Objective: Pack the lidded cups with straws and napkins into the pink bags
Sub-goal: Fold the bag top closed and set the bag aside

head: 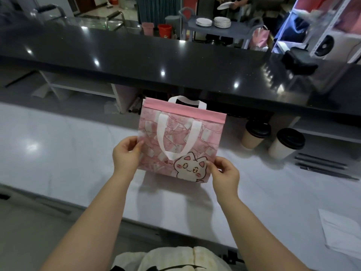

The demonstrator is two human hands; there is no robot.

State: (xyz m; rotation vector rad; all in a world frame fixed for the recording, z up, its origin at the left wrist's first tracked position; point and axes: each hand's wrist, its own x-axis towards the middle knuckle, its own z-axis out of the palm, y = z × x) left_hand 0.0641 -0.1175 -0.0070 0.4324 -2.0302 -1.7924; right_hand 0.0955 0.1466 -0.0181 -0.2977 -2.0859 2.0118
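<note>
I am holding the flat pink bag [180, 139] upright over the white counter [58, 153], left hand [127, 153] and right hand [224, 176] each pinching a side edge, and should spread its mouth wide before reaching for the lidded cups [256, 136].

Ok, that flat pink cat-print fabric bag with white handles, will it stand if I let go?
Probably not: the pink fabric bag looks flat, pinched at its sides by left hand and right hand. Its white handle droops, so likely floppy and light.

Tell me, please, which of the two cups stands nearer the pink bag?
The tan cup, left of the paler cup and next to the bag.
</note>
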